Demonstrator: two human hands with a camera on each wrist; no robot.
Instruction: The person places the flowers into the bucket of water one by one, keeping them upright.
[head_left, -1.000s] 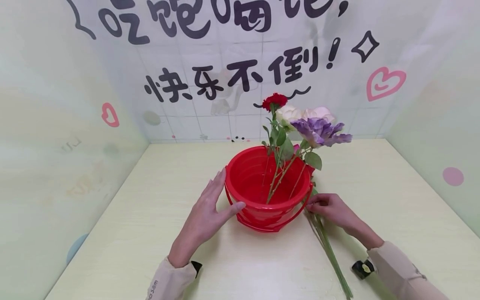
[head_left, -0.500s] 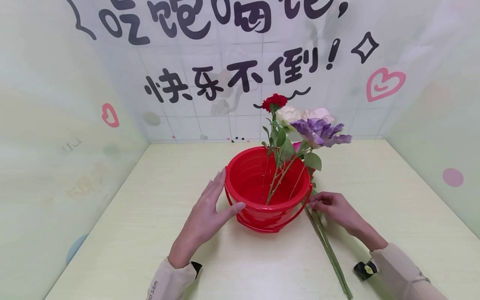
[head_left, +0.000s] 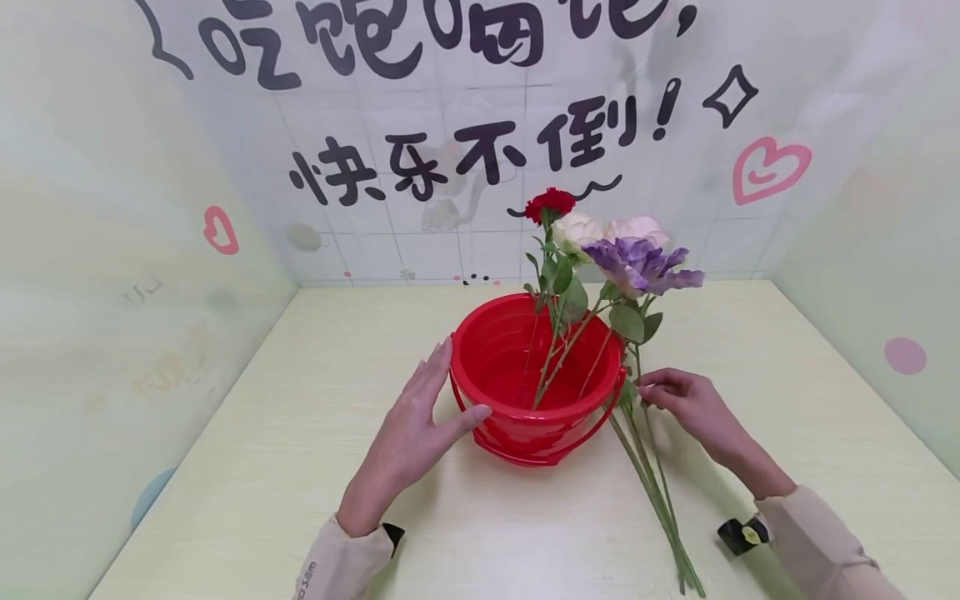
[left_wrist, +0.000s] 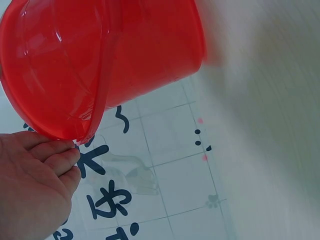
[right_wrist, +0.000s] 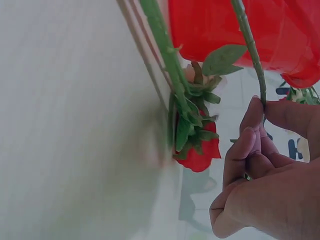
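A red bucket [head_left: 510, 433] stands on the table, its handle hanging down at the front. My left hand [head_left: 408, 429] rests against the bucket's left side with straight fingers, the thumb over the near rim; in the left wrist view the fingertips [left_wrist: 65, 145] are at the rim. To the right of the bucket, my right hand [head_left: 693, 412] pinches a green flower stem [right_wrist: 252, 50] between thumb and forefinger. Other stems [head_left: 652, 483] lie beside the bucket, and a red flower [right_wrist: 197, 152] shows at the end of them in the right wrist view. The pinched stem's bloom is hidden behind the bucket flowers.
Inside the bucket lean several flowers: a red carnation [head_left: 550, 204], a white bloom [head_left: 576, 232] and a purple bloom [head_left: 641, 265] among them. Behind the pale wooden table [head_left: 337, 358] rises a white wall with black writing [head_left: 487, 150].
My right hand has moved slightly right and up, drawing one stem apart from the other stems by the bucket. My left hand and the bucket have stayed in place.
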